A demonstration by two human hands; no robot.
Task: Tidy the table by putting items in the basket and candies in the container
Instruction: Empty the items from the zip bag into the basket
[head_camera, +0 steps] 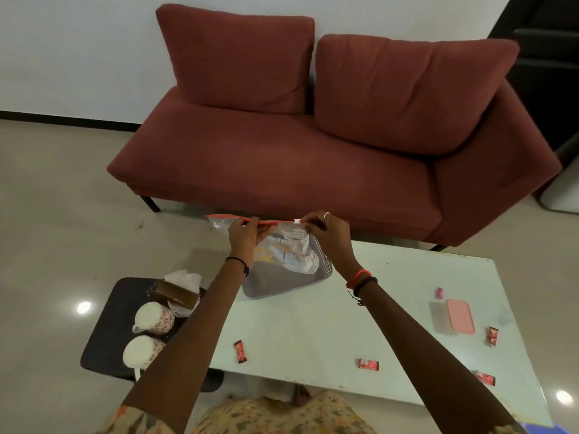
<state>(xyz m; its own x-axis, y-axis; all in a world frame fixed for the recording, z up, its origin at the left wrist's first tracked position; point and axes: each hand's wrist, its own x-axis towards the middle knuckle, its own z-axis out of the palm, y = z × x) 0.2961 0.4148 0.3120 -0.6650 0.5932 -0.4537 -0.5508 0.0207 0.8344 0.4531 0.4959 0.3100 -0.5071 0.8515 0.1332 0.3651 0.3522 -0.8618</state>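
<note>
The bag (282, 245) is pinched at its red zip edge by the left hand (242, 234) and the right hand (326, 231), over the basket (291, 280) on the table (313, 324). The sealing step is judged in hand; next, release into the basket. Candies (240, 351) and the container (452, 316) lie apart.
</note>
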